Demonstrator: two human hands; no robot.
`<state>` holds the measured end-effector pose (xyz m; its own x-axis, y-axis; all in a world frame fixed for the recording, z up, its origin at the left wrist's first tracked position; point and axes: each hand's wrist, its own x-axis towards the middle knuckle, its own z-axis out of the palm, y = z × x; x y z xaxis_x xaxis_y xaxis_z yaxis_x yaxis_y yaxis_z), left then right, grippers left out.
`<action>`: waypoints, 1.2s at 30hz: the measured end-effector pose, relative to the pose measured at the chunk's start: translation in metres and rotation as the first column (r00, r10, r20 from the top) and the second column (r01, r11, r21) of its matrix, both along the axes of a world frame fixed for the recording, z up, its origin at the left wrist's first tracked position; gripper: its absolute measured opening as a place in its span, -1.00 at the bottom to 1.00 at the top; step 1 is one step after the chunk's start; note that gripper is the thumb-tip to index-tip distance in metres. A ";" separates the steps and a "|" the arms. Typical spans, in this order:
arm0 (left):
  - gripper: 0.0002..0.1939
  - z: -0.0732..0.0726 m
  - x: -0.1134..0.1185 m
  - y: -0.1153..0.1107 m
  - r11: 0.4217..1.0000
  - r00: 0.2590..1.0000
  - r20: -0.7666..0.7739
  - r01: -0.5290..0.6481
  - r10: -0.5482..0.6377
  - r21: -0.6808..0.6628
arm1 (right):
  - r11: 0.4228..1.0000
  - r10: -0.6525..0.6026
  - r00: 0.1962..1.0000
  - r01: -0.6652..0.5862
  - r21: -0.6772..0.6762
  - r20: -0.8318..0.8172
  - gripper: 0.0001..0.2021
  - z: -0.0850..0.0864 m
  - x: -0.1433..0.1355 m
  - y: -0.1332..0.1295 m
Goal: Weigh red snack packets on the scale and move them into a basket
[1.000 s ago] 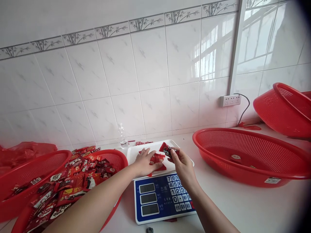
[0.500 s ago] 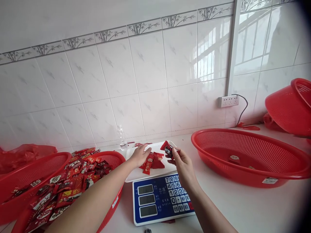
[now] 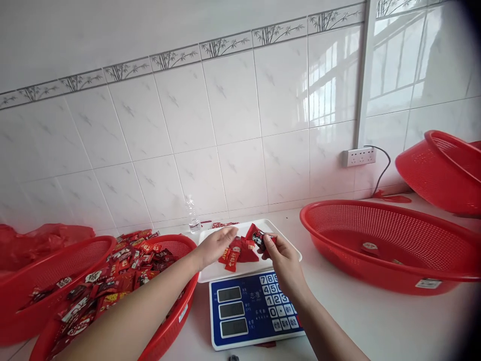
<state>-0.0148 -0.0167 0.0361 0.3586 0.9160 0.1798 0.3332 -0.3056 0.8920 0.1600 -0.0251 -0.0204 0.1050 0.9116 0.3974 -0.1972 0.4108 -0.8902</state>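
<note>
My right hand [image 3: 281,255] pinches a red and black wrapped snack packet [image 3: 258,237] above the right part of the white weighing tray [image 3: 214,272]. To its left, my left hand [image 3: 217,246] hovers over the tray with its fingers stretched out and nothing visible in them. Several red snack packets [image 3: 233,256] lie in a small pile on the tray, between and below my hands. In front of the tray sits the blue keypad panel of a digital scale [image 3: 255,311], partly covered by my right wrist. Its displays look blank.
A red basket [image 3: 184,301] heaped with wrapped snacks stands at left, beside another red basket [image 3: 15,311]. On the right is a large red basket [image 3: 338,260] with a few packets, and tilted baskets [image 3: 432,170] behind it. A clear bottle [image 3: 192,215] stands near the wall.
The view has shifted slightly. My left hand has lifted a little off the packets and its fingers are closer together. My right hand still holds its packet, now nearer the pile.
</note>
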 end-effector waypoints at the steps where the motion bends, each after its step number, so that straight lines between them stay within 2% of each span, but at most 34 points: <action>1: -0.47 0.001 0.006 -0.009 0.995 0.995 0.027 0.094 -0.093 -0.031 | 0.999 0.035 0.999 -0.035 0.023 0.006 -0.64 -0.001 -0.003 -0.001; 3: -0.48 -0.001 0.019 -0.023 0.980 0.978 0.080 0.196 -0.192 -0.043 | 0.992 0.112 0.994 -0.112 0.058 0.004 -0.65 -0.004 -0.008 -0.004; 4: -0.48 -0.004 0.023 -0.028 0.982 0.976 0.115 0.187 -0.182 -0.033 | 0.987 0.147 0.989 -0.147 0.065 0.004 -0.65 -0.005 -0.010 -0.005; 8: -0.53 -0.016 0.027 -0.037 1.000 0.977 0.213 0.013 -0.013 0.002 | 0.969 0.236 0.968 -0.242 0.054 0.088 -0.68 -0.007 -0.015 -0.007; 12: -0.63 -0.015 0.014 -0.041 1.000 0.967 0.253 0.002 -0.006 0.017 | 0.963 0.239 0.944 -0.261 0.074 0.226 -0.69 -0.010 -0.015 -0.006; 14: -0.63 -0.009 0.005 -0.042 0.996 0.940 0.331 -0.079 0.085 -0.029 | 0.976 0.173 0.947 -0.201 0.080 0.271 -0.68 -0.011 -0.014 -0.004; 16: -0.62 -0.004 -0.008 -0.041 0.972 0.880 0.413 -0.208 0.235 -0.109 | 0.989 0.056 0.939 -0.099 0.108 0.340 -0.67 -0.012 -0.011 -0.003; 18: -0.64 0.000 -0.023 -0.037 0.939 0.817 0.463 -0.301 0.343 -0.165 | 0.977 -0.061 0.881 -0.044 0.209 0.469 -0.69 -0.013 -0.010 -0.003; 21: -0.69 0.000 -0.042 -0.031 0.914 0.767 0.498 -0.350 0.405 -0.204 | 0.900 -0.172 0.687 -0.182 0.397 0.706 -0.72 -0.015 -0.015 -0.008; 23: -0.69 -0.003 -0.049 -0.029 0.900 0.742 0.510 -0.358 0.436 -0.248 | 0.850 -0.238 0.540 -0.286 0.442 0.807 -0.69 -0.018 -0.022 -0.012; 25: -0.69 -0.007 -0.050 -0.029 0.897 0.741 0.508 -0.331 0.439 -0.293 | 0.838 -0.300 0.426 -0.310 0.450 0.853 -0.66 -0.021 -0.029 -0.016; 27: -0.69 -0.010 -0.047 -0.031 0.912 0.774 0.492 -0.278 0.399 -0.302 | 0.843 -0.347 0.362 -0.283 0.456 0.865 -0.68 -0.022 -0.034 -0.018; 29: -0.67 -0.011 -0.042 -0.036 0.932 0.815 0.471 -0.220 0.338 -0.288 | 0.849 -0.371 0.351 -0.247 0.467 0.860 -0.72 -0.022 -0.035 -0.016; 32: -0.63 -0.011 -0.037 -0.043 0.951 0.856 0.444 -0.158 0.266 -0.266 | 0.854 -0.388 0.391 -0.187 0.485 0.834 -0.76 -0.021 -0.032 -0.012; 36: -0.63 -0.007 -0.039 -0.046 0.957 0.859 0.452 -0.134 0.242 -0.258 | 0.863 -0.405 0.429 -0.113 0.493 0.808 -0.73 -0.019 -0.027 -0.006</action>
